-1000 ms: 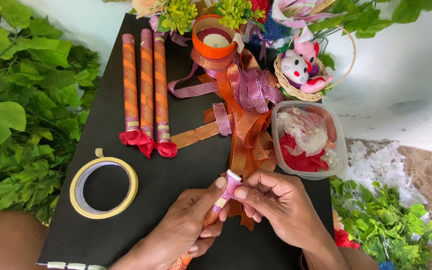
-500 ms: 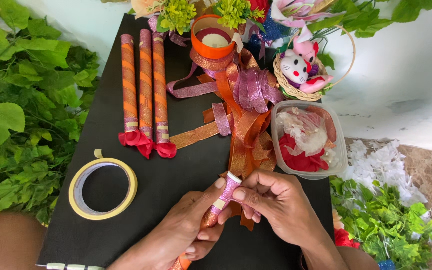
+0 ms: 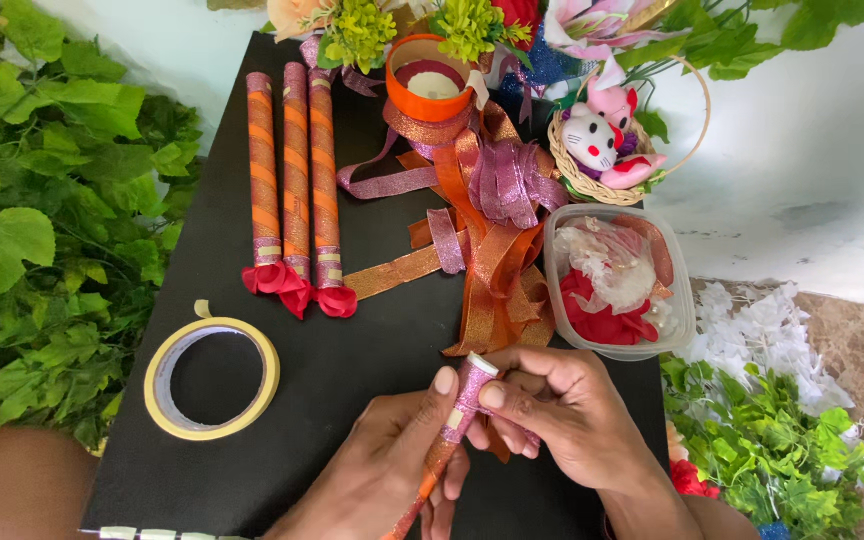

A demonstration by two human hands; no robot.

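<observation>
Step in hand, as judged: wrapping glitter ribbon around a stick. The stick (image 3: 452,425) lies tilted at the bottom centre of the black board (image 3: 352,360), white upper end toward the ribbon pile, lower end running down past the wrist. The left hand (image 3: 387,470) is closed around the shaft from below, thumb pressed on the pink-wrapped upper part. The right hand (image 3: 562,415) pinches the upper end between thumb and forefinger, the other fingers curled; an orange ribbon strip (image 3: 497,300) leads from the pile toward this hand. The next turn calls for steady tension on the ribbon and a firm grip on the shaft, so the wrap lies flat without gaps. Count: three finished wrapped sticks (image 3: 295,190) lie side by side, each with a red tuft at its lower end; one tape roll (image 3: 212,378); one orange ribbon spool (image 3: 430,80); one clear plastic tub (image 3: 620,282) holding red and white pieces; one small basket (image 3: 607,150) with soft toys.
</observation>
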